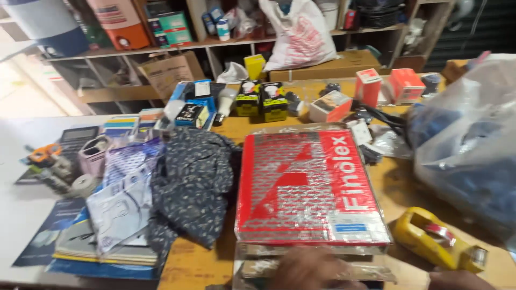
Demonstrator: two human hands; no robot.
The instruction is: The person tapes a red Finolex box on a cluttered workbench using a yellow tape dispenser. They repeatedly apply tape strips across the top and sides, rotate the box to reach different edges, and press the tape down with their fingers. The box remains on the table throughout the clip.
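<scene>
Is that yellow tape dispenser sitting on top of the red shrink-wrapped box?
No, the yellow tape dispenser lies on the wooden table to the right of the red shrink-wrapped box, not on top of it.

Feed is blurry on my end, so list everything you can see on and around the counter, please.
Flat box: one, red and silver, top of a stack, counter centre.
Tape dispenser: one, yellow, right of the stack.
Cloth: one, dark patterned, left of the stack.
Small cartons: several, orange-red and white, far right.
Plastic bag: one, clear, right edge.
Calculator: one, dark, left.
Left hand: on the stack's near edge.
Right hand: by the dispenser, mostly cropped.
</scene>
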